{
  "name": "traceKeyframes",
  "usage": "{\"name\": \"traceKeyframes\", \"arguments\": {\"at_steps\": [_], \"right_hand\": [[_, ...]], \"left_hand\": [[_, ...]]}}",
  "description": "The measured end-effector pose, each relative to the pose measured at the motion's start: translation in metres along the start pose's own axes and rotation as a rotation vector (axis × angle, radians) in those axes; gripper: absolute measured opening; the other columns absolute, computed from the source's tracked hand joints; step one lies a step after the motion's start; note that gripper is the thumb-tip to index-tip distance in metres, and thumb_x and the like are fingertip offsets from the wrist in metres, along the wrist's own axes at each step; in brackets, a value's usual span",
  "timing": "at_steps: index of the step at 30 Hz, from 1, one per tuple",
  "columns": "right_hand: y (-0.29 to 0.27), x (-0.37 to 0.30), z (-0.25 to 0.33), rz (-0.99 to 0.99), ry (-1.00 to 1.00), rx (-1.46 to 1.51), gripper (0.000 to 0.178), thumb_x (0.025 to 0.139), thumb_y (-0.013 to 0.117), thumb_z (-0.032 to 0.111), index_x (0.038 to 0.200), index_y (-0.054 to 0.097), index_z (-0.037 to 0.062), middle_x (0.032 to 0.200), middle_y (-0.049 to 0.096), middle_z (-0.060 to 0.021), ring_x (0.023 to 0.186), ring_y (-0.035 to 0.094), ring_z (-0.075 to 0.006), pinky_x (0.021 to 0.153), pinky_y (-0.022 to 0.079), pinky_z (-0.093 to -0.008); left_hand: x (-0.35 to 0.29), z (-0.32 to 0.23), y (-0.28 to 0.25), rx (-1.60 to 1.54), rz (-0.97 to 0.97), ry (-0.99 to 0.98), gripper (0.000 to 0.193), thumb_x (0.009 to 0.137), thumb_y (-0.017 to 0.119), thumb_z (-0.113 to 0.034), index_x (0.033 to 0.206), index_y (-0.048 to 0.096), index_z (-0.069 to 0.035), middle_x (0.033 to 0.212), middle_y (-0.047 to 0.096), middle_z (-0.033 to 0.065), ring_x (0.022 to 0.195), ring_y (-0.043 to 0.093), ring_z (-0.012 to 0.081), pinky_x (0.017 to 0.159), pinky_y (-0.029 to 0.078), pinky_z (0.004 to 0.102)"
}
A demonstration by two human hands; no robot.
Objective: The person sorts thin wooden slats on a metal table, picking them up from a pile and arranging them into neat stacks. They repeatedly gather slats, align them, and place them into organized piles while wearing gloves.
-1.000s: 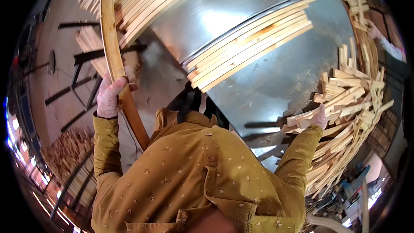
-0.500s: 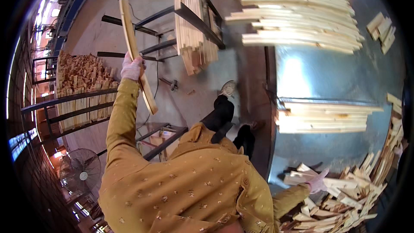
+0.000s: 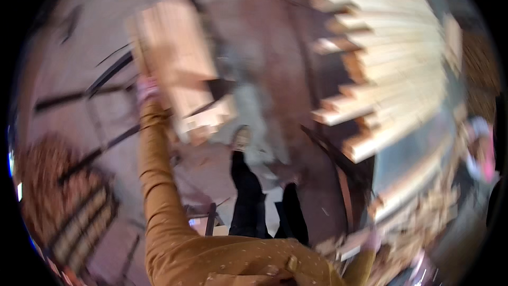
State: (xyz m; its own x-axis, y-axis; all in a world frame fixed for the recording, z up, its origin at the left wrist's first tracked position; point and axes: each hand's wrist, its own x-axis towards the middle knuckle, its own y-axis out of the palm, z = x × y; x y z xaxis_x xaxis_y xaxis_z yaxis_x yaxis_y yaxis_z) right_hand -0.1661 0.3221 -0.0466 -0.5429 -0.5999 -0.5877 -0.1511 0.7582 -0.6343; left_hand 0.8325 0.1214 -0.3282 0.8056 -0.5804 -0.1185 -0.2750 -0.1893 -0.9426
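The whole view is smeared by motion. My left hand (image 3: 148, 91), in a pinkish glove, is stretched out at the left edge of a stack of wooden strips (image 3: 177, 47) on a dark metal rack. A narrow wooden strip (image 3: 138, 50) runs from that hand along the stack's side; the hand appears closed on its near end. My right hand (image 3: 372, 239), also gloved, is low on the right, at a heap of loose wood pieces (image 3: 413, 228). Its fingers are too blurred to make out.
Long pale strips (image 3: 391, 58) lie on a metal table at the right, ends jutting past its edge. Dark rack bars (image 3: 108, 74) stick out at the left, near bundled wood (image 3: 58, 180). Another person (image 3: 480, 148) is at the far right. My legs stand between rack and table.
My view has swung, and the rack stack now appears nearer. My left hand has brought the strip from free air to the stack's side. The right hand stays by the heap.
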Motion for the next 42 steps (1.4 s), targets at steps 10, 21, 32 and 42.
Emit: {"name": "traceKeyframes", "arguments": {"at_steps": [10,21,32,42], "right_hand": [[-0.013,0.006,0.049,-0.54,0.363,1.658,0.063,0.085,0.073,0.011,0.142,0.047,0.0062,0.107,0.068,-0.0089,0.092,0.065,-0.0207,0.082,0.054,-0.032],[-0.107,0.088,-0.013,0.286,-0.534,3.016,0.058,0.097,0.053,0.031,0.129,0.048,-0.0167,0.117,0.061,-0.0246,0.102,0.064,-0.0343,0.094,0.054,-0.0432],[-0.075,0.166,-0.078,0.207,-0.046,2.033,0.068,0.08,0.079,0.04,0.119,0.06,-0.0124,0.111,0.068,-0.0216,0.101,0.066,-0.0229,0.082,0.055,-0.0354],[-0.136,0.137,-0.054,-0.11,0.115,1.441,0.07,0.091,0.062,0.044,0.142,0.045,-0.0005,0.128,0.062,-0.025,0.114,0.064,-0.0393,0.1,0.049,-0.0438]], "left_hand": [[-0.059,-0.061,-0.021,-0.363,-0.142,0.396,0.037,0.103,0.049,-0.014,0.137,0.052,0.0,0.114,0.063,0.0188,0.1,0.063,0.0267,0.086,0.055,0.0351],[-0.703,-0.446,-0.096,-0.607,1.194,1.126,0.053,0.099,0.059,-0.037,0.133,0.057,0.004,0.126,0.062,0.0221,0.117,0.058,0.0308,0.104,0.044,0.0379],[-0.797,-0.571,-0.044,-0.14,1.432,0.747,0.061,0.094,0.065,-0.045,0.128,0.059,0.005,0.106,0.067,0.0122,0.095,0.06,0.0208,0.085,0.048,0.0318],[-0.775,-0.537,-0.088,0.585,0.775,0.837,0.055,0.097,0.049,-0.051,0.131,0.052,-0.008,0.115,0.068,0.021,0.105,0.066,0.0397,0.09,0.052,0.0496]]}}
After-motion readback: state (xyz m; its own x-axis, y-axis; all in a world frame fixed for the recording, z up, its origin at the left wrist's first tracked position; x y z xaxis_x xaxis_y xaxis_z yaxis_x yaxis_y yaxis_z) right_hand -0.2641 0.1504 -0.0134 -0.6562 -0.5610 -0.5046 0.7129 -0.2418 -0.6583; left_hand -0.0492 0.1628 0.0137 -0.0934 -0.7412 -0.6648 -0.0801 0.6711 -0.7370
